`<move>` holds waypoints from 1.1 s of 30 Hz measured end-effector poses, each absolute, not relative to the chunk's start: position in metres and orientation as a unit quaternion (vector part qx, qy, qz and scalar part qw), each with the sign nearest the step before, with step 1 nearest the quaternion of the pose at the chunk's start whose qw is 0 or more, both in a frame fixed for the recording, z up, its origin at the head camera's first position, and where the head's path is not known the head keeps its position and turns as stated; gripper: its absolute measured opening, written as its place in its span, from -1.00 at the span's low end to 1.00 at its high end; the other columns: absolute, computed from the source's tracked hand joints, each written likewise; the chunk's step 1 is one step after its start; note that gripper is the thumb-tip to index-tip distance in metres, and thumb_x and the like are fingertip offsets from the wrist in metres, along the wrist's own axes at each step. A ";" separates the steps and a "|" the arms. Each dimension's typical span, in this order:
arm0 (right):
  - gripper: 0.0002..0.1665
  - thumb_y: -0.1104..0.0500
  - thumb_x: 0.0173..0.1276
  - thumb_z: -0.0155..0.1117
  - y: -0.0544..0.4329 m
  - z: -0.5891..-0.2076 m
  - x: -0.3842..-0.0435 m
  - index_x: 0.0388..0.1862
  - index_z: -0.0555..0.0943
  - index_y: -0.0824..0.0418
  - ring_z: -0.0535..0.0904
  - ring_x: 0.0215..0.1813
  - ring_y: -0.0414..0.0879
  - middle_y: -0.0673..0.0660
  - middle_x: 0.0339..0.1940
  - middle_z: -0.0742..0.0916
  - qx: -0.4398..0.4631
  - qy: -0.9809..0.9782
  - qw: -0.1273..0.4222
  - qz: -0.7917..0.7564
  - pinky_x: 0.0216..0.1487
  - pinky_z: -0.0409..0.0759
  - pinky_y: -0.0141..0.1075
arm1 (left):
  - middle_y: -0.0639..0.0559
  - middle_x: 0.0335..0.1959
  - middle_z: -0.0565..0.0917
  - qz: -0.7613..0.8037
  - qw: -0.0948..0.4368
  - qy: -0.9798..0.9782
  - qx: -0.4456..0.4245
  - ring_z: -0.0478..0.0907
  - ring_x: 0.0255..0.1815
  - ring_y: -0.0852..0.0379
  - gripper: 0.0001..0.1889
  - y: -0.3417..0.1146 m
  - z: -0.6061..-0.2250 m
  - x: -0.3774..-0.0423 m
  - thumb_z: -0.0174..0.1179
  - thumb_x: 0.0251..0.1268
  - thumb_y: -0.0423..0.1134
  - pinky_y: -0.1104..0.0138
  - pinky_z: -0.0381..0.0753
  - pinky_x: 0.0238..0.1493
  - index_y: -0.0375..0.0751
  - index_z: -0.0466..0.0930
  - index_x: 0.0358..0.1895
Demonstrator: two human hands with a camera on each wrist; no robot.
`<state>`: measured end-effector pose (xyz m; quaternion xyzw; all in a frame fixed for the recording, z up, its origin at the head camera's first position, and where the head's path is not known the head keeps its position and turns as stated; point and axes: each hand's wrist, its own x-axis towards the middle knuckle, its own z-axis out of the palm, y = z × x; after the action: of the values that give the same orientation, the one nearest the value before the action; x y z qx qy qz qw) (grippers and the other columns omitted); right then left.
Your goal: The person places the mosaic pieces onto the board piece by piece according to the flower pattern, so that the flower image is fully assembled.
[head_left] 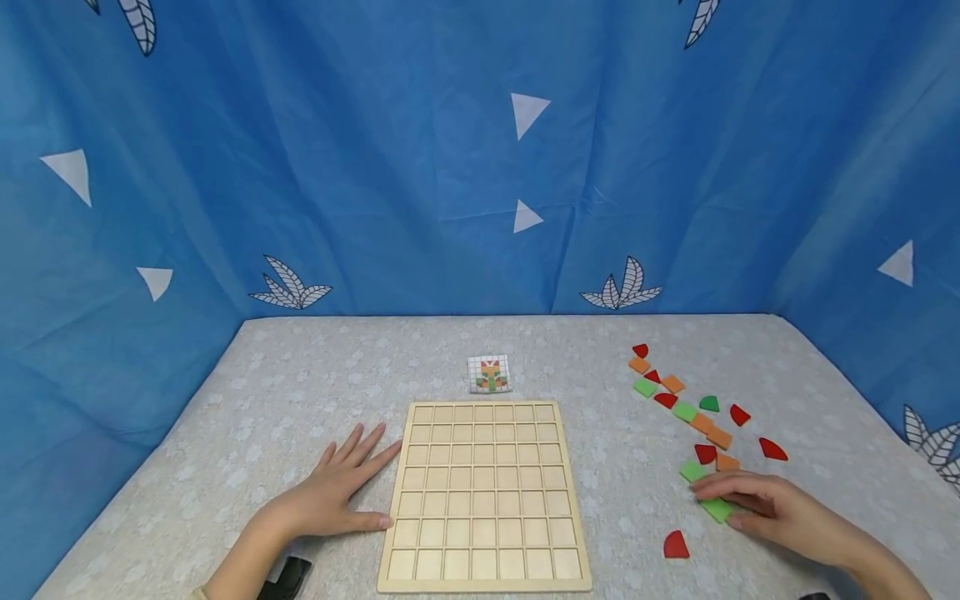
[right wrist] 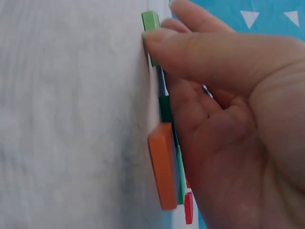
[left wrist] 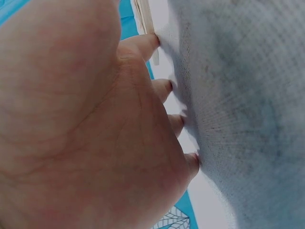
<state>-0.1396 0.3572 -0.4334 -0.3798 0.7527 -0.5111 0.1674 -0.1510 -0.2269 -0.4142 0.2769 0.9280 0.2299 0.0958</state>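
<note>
A square wooden grid board (head_left: pixel 483 479) lies on the table in the middle of the head view. My left hand (head_left: pixel 322 500) is spread flat on the cloth, its thumb and index fingertips at the board's left edge. On the right, my right hand (head_left: pixel 787 512) pinches a light green square tile (head_left: pixel 717 509) between thumb and fingers, low at the table. Another light green tile (head_left: pixel 693 472) lies just beyond those fingertips. In the right wrist view, the thumb presses the green tile (right wrist: pixel 151 21), and an orange tile (right wrist: pixel 163 167) shows below the hand.
Loose red, orange and green pieces trail toward the back right, including a dark green quarter-round (head_left: pixel 708 403). One red quarter-round (head_left: pixel 676 545) lies nearer the front. Behind the board is a small pattern card (head_left: pixel 489 374). A blue curtain (head_left: pixel 420 167) encloses the table.
</note>
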 end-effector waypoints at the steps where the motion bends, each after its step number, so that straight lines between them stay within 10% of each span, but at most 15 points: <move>1: -0.53 0.55 0.29 0.06 0.356 -0.434 -0.139 0.19 0.47 0.37 0.40 0.19 -0.31 0.13 0.17 0.55 -0.378 0.761 0.158 -0.504 0.03 0.47 -0.42 | -0.31 0.45 -0.05 0.229 0.097 0.928 0.276 -0.27 0.40 -0.40 -0.03 -0.227 -0.414 -0.151 0.25 0.01 0.28 -0.36 -0.28 0.16 -0.13 0.12 0.45; 17: -0.54 0.29 0.14 0.38 0.330 -0.433 -0.132 0.08 0.59 0.17 0.55 -0.11 -0.27 -0.01 -0.06 0.65 -0.313 0.859 0.011 -0.405 -0.15 0.51 -0.51 | -0.31 0.45 -0.06 0.227 0.102 0.928 0.277 -0.28 0.40 -0.40 -0.03 -0.227 -0.413 -0.151 0.25 0.01 0.27 -0.36 -0.28 0.16 -0.13 0.11 0.45; 33: -0.57 0.16 0.20 0.36 0.313 -0.427 -0.128 0.06 0.59 0.18 0.57 -0.14 -0.24 -0.02 -0.07 0.66 -0.230 0.884 0.047 -0.404 -0.15 0.53 -0.44 | -0.31 0.45 -0.06 0.228 0.105 0.928 0.274 -0.28 0.40 -0.41 -0.03 -0.226 -0.414 -0.152 0.24 0.01 0.28 -0.35 -0.29 0.16 -0.12 0.12 0.45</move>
<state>-0.1277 0.3130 -0.4274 -0.2298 0.8843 -0.4037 0.0472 -0.1515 -0.2263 -0.4143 0.2738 0.9284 0.2283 0.1052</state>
